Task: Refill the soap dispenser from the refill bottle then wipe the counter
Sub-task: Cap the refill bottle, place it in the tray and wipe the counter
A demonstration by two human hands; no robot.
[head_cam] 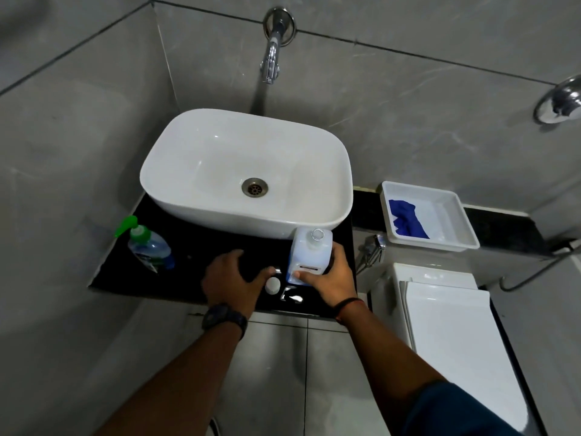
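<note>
A: Where is this?
B: Grey-tiled bathroom, black counter point(201, 247), white basin point(195, 196) at twelve o'clock.
A: The bottle point(309, 254)?
B: Uncapped, upright; right hand point(330, 278) curls around it. Cap point(272, 285) lies at the left hand's point(232, 275) loosely spread fingertips. Dispenser point(147, 245) at nine o'clock.

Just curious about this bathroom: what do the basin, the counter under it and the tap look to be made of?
Basin: probably glazed ceramic; smooth, glossy white with soft highlights.
Counter: looks like polished black stone, perhaps granite; it mirrors light near the front edge.
Tap: chromed metal by its mirror-bright silver shine.
</note>
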